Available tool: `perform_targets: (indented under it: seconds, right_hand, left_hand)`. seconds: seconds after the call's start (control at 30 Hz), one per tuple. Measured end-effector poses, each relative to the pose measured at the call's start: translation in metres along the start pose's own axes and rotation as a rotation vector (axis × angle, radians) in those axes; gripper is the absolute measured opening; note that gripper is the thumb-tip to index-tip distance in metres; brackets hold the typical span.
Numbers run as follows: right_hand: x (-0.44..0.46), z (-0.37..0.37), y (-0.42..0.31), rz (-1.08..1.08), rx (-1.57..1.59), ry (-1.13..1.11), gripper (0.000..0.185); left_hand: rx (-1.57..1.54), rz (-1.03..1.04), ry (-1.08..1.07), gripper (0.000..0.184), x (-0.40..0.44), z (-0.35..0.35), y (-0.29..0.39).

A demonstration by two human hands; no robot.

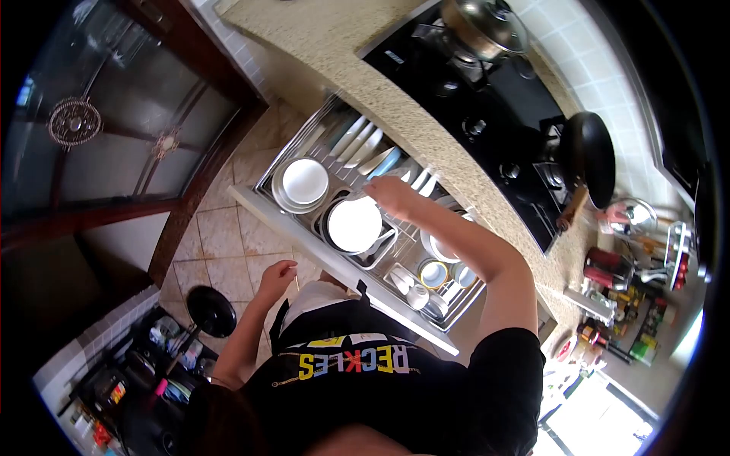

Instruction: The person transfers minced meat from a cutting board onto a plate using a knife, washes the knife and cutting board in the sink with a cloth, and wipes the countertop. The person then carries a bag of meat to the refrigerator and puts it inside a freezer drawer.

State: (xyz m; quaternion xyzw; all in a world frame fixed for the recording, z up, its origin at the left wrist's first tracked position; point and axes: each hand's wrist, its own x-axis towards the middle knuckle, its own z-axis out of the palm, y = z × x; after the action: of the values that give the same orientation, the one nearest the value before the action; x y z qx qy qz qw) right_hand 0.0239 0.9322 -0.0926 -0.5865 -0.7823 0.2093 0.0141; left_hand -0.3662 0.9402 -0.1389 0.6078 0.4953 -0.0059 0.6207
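Observation:
My right hand point(389, 196) reaches into a pulled-out wire dish drawer point(417, 251). Its fingers are closed, above the far edge of a stack of round white dishes point(355, 226); whatever they grip is too small and blurred to make out. To the left of that stack stands another pile of white bowls point(305, 181). Several upright plates point(363, 146) fill the rack along the drawer's far side. My left hand point(275, 281) hangs beside my body, in front of the drawer, with its fingers loosely bent and apart, holding nothing that I can see.
Small bowls and cups point(433, 273) sit in the drawer's right end. Beyond the stone countertop point(334, 49), a black gas hob point(487, 114) carries a lidded pot point(483, 29) and a wok point(591, 159). A glass-paned door point(122, 114) stands at left; a black pan point(211, 311) lies lower left.

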Motion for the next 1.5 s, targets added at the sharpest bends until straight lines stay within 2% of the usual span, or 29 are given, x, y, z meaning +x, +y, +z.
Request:
perform_targets:
  seconds: [0.17,0.23,0.27,0.3,0.33,0.4,0.43,0.5,0.53,0.57,0.67,0.7,0.77,0.83,0.9,0.93,1.07,1.37,1.43,1.5]
  right_hand:
    - [-0.054,-0.055,-0.061,0.075,0.116,0.13,0.016]
    - [-0.084,-0.07,-0.085,0.121,0.223,0.208,0.017]
    - [-0.099,-0.076,-0.095,0.15,0.233,0.236,0.017]
    - [-0.114,-0.08,-0.104,0.186,0.241,0.266,0.017]
    - [-0.13,-0.08,-0.113,0.197,0.218,0.345,0.013]
    - [-0.161,-0.086,-0.139,0.286,0.197,0.45,0.02]
    - [-0.176,-0.084,-0.152,0.328,0.185,0.51,0.022]
    - [-0.207,-0.081,-0.177,0.431,0.135,0.496,0.024]
    - [-0.221,-0.076,-0.189,0.468,0.106,0.547,0.023]
    - [-0.232,-0.069,-0.199,0.504,0.077,0.596,0.022]
    - [-0.27,-0.046,-0.232,0.672,0.073,0.694,0.018]
    - [-0.281,-0.038,-0.246,0.725,0.08,0.731,0.015]
    - [-0.305,-0.021,-0.274,0.833,0.072,0.809,0.015]
    - [-0.32,-0.01,-0.296,0.919,0.059,0.875,0.015]
    - [-0.336,0.0,-0.319,1.136,0.111,1.134,0.02]
    - [-0.347,0.002,-0.331,1.215,0.169,1.191,0.028]
    - [-0.418,0.034,-0.377,1.489,0.126,1.29,0.034]
    - [-0.587,0.1,-0.43,1.656,0.165,1.286,0.034]
    - [-0.628,0.119,-0.435,1.703,0.099,1.328,0.036]
    - [-0.666,0.148,-0.429,1.754,0.192,1.466,0.036]
  left_hand:
    - [-0.193,-0.044,-0.187,0.03,0.011,0.011,0.092]
    - [-0.32,-0.08,-0.307,0.041,0.012,0.024,0.123]
    - [-0.274,-0.07,-0.367,0.052,0.012,0.031,0.139]
    - [-0.247,-0.052,-0.403,0.052,0.013,0.036,0.149]
    - [-0.326,-0.173,-0.481,0.056,0.017,0.044,0.16]
    - [-0.402,-0.392,-0.615,0.062,0.025,0.067,0.173]
    - [-0.418,-0.398,-0.734,0.059,0.026,0.073,0.179]
    - [-0.487,-0.386,-0.826,0.055,0.022,0.093,0.192]
    - [-0.52,-0.367,-0.832,0.046,0.01,0.103,0.204]
    - [-0.467,-0.373,-0.882,0.046,0.013,0.115,0.204]
    - [-0.45,-0.447,-0.823,0.031,0.004,0.151,0.219]
    - [-0.399,-0.46,-0.856,0.031,-0.003,0.162,0.221]
    - [-0.243,-0.254,-0.899,0.027,-0.017,0.187,0.224]
    - [-0.097,-0.163,-0.996,0.025,-0.037,0.209,0.238]
    - [-0.034,-0.095,-1.025,0.023,-0.047,0.238,0.234]
    - [-0.013,-0.096,-1.048,0.023,-0.056,0.252,0.234]
    - [0.083,-0.049,-1.117,0.027,-0.107,0.328,0.222]
    - [0.088,-0.043,-1.103,0.028,-0.21,0.478,0.186]
    - [0.076,-0.042,-1.061,0.027,-0.229,0.515,0.176]
    - [0.054,-0.06,-1.035,0.019,-0.239,0.549,0.168]
